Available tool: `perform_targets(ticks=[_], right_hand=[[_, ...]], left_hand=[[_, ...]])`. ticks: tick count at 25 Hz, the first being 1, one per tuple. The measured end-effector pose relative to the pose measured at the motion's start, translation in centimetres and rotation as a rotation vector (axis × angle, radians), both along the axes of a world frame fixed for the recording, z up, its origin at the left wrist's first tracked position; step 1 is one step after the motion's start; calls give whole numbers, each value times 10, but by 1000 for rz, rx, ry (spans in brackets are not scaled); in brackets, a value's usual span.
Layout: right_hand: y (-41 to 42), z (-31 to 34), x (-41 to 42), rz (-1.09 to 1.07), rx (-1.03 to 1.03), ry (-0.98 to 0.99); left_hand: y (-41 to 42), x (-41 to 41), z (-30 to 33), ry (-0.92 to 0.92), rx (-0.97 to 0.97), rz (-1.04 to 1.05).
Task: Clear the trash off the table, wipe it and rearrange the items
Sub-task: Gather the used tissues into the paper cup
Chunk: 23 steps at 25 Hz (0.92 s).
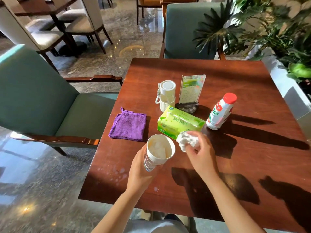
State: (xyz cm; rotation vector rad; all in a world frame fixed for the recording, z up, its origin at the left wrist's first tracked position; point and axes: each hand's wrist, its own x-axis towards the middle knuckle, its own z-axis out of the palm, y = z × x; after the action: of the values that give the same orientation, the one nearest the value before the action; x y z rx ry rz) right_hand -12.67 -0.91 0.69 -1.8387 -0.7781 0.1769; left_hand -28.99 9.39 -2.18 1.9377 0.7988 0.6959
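My left hand (140, 172) grips a white paper cup (159, 151), tilted toward me above the near part of the wooden table (235, 148); something white lies inside it. My right hand (201, 153) pinches a crumpled white tissue (188, 140) just right of the cup's rim. A folded purple cloth (128, 126) lies at the table's left edge. Behind the hands lie a green tissue pack (178, 122), a white lidded tumbler (166, 95), a menu stand (191, 90) and a red-capped milk bottle (220, 111). White droplets (117, 174) speckle the near-left tabletop.
A teal armchair (50, 101) stands left of the table and another (188, 29) at its far side. A planter with leafy plants (277, 39) borders the right edge. Further tables and chairs stand on the polished floor at the back left.
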Motion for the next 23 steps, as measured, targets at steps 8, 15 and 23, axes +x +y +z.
perform_targets(ticks=[8,15,23], right_hand=[[0,29,-22,166,-287,-499],[-28,25,-28,318,-296,-612],[-37,23,-12,325,-291,-698]], left_hand=[[-13,25,19,-98,79,-120],[-17,30,18,-90,37,-160],[-22,36,25,-102,51,-145]])
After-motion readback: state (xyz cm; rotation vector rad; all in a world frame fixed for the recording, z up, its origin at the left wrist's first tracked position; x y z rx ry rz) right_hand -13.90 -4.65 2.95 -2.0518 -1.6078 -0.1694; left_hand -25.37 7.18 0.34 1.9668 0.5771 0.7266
